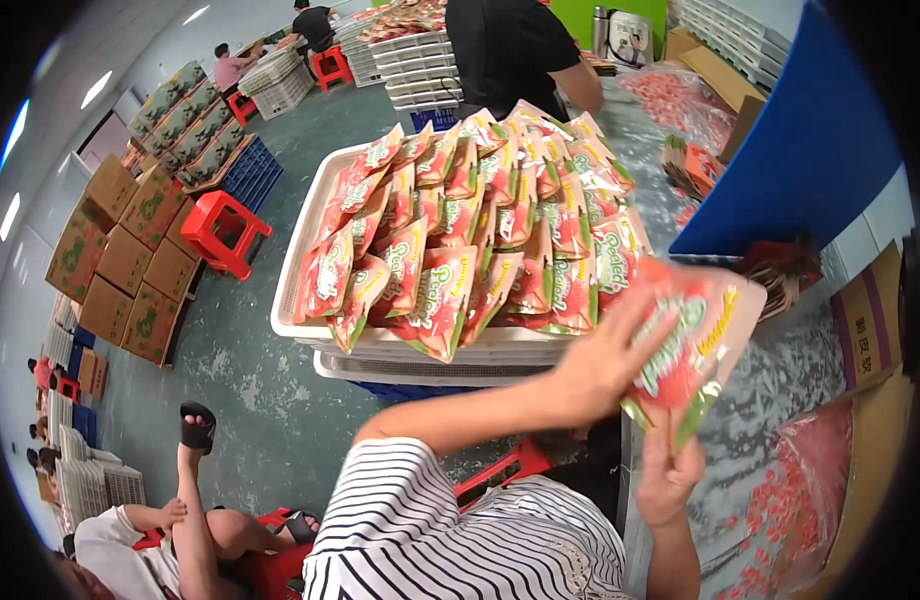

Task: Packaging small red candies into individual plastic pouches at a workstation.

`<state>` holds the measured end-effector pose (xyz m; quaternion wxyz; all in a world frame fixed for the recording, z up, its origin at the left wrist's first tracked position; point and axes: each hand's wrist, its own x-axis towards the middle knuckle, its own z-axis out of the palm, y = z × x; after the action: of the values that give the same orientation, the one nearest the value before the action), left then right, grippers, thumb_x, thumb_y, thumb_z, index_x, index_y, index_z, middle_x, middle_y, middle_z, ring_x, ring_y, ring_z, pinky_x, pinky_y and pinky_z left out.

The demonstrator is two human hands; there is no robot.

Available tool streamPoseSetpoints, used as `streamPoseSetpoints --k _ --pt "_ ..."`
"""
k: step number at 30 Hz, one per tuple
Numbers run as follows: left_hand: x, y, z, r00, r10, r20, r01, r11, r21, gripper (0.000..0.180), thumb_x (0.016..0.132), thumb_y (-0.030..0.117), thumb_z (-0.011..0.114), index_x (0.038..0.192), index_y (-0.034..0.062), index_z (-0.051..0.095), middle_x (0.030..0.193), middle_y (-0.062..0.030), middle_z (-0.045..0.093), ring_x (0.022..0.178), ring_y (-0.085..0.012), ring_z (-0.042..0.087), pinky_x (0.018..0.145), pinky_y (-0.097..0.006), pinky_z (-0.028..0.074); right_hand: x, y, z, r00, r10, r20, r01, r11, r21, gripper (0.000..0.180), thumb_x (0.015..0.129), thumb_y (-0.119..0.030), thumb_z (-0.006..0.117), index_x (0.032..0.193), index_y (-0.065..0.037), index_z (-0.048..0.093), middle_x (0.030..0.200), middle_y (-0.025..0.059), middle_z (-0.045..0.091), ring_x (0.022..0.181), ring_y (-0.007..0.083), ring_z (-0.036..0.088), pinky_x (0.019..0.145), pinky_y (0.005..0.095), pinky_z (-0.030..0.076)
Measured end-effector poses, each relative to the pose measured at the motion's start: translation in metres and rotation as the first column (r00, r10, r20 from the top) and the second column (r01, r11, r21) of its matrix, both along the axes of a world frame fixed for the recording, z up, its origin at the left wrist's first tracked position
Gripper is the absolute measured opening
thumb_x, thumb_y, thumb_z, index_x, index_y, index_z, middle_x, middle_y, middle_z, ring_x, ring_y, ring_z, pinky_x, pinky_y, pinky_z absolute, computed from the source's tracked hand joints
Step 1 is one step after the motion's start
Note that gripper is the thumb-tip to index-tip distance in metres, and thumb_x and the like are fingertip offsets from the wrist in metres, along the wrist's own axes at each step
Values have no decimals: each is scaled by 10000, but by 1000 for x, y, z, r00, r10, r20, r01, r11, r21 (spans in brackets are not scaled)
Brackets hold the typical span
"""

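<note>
Over the right side of the worktable I hold up a red and green printed pouch (695, 340), tilted and a little blurred. My left hand (605, 365) reaches across and grips its left side, fingers lying over the front. At the pouch's lower corner, my right hand (670, 475) pinches the edge between thumb and fingers. Left of the hands stands a white plastic tray (295, 270), packed with several rows of similar pouches (435, 290). What the pouch contains is hidden.
Below the filled tray sits another white tray (380, 370). Loose red-wrapped pieces (780, 500) and a cardboard box (870, 330) lie on the metal table (730, 430), beside a curved blue panel (790, 130). A seated person (160, 540) is at lower left; another person (510, 50) works ahead.
</note>
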<state>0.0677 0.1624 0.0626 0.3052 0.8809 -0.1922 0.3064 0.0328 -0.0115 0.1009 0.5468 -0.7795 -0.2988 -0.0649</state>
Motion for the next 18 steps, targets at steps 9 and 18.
streamPoseSetpoints --k 9,18 --pt "48 306 55 690 613 385 -709 679 190 784 704 -35 694 1411 175 428 1360 -246 449 1152 -418 537 881 -432 519 24 -50 -99 879 -148 -454 157 987 -18 239 970 -74 501 1151 67 568 1011 125 648 847 153 642 769 267 525" --pt "45 494 -69 486 831 -269 -784 551 287 658 882 265 567 1455 75 305 1380 -289 408 1208 -465 452 1030 -492 370 -16 -160 -186 625 -494 -604 500 848 -177 256 982 -192 531 1076 36 600 840 86 639 632 121 602 556 243 517"
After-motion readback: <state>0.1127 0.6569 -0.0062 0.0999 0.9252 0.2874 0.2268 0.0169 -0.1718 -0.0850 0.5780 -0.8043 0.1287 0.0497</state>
